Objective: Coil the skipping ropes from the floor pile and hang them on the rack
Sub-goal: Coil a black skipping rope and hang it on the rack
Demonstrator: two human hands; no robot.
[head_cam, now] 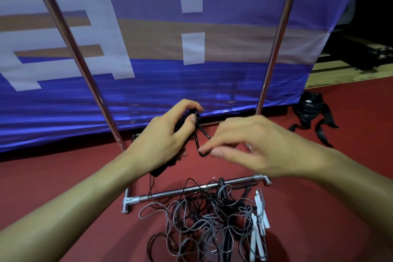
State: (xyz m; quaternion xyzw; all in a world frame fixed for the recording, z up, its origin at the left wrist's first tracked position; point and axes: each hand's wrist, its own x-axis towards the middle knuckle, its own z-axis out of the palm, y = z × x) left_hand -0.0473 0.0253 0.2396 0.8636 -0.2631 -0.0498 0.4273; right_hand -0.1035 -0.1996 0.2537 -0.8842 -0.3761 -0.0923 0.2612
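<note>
Nearest, on the red floor (74,176), lies the pile of skipping ropes (204,221): thin grey and black cords tangled through one another, with a few white handles (258,219) at its right edge and black handles buried among the loops. The cords look light, limp and a little springy, so they will likely snag when pulled; each is best lifted by its stiff handles, not by a loop. The pile drapes over the rack's low front bar (191,190). There are no containers in view, so nothing holds the ropes but the floor. Above the pile, the left hand (163,140) has its grip curled round black handles (180,132) held together, and a thin cord hangs from them down toward the pile. The right hand (253,144) pinches a loop of the same black cord (201,134) between fingertips, just beside the left. Farther off, the rack's two upright poles (274,49) rise before a blue banner (191,83); a black strap (310,112) lies right of it.
</note>
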